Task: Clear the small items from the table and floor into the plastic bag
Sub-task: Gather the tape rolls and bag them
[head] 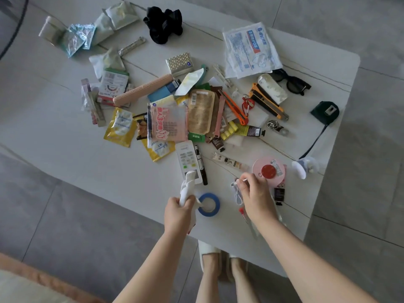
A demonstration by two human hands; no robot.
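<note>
The plastic bag (188, 191) is a crumpled white bunch, gripped in the left hand (178, 212) above the near edge of the counter (65, 136). Its free end stands up and away from the person, toward the white remote control (187, 161) just behind it. The mouth of the bag is not open, as far as I can see.

Just to the right of the bag lies the blue tape roll (208, 204), flat, almost touching the left hand. Further right, the right hand (254, 193) pinches a small thin item between its fingertips; a white cord (237, 193) lies under it. I cannot tell what exactly it pinches. The pink round box (269, 170) is just behind this hand.

So the two hands are side by side along the near edge, with the bag to the left of the pinched item. I judge that the right hand must travel left to the bag, after the bag is opened. The big heap (185, 114) lies beyond both hands, toward the middle of the counter.
</note>
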